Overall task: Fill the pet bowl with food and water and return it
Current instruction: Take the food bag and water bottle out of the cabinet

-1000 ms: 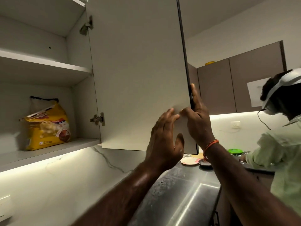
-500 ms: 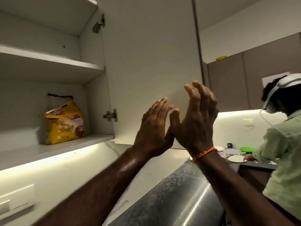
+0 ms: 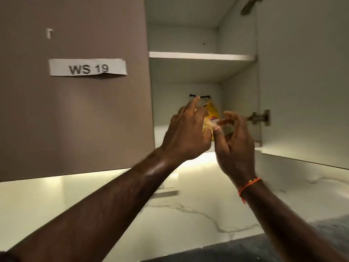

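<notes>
Both hands are up at the open cabinet and neither has a hold on anything yet. The left hand (image 3: 186, 133) reaches in with fingers stretched and spread, its fingertips in front of the top of the yellow food bag (image 3: 212, 115); whether they actually touch it I cannot tell, the frame is blurred there. The right hand (image 3: 235, 144) hangs just beside it with fingers loosely curled around empty air, an orange thread bracelet (image 3: 249, 184) at the wrist.

Big change from half a second ago: back then both hands were raised flat in front of the swung-open cabinet door (image 3: 306, 76), well to the right of the bag. Now they've crossed over to the cabinet opening, and the view has swung left with them. The bag, seen whole earlier on the lower shelf (image 3: 257, 143), is now mostly hidden behind the hands, but it stands in the same spot at the back of that shelf. The person in the green shirt at the far counter has dropped out of view. Coming into view on the left is the closed brown door (image 3: 75, 114) carrying a paper label (image 3: 87, 67) reading "WS 19". Below runs the lit marble backsplash (image 3: 170, 214).
</notes>
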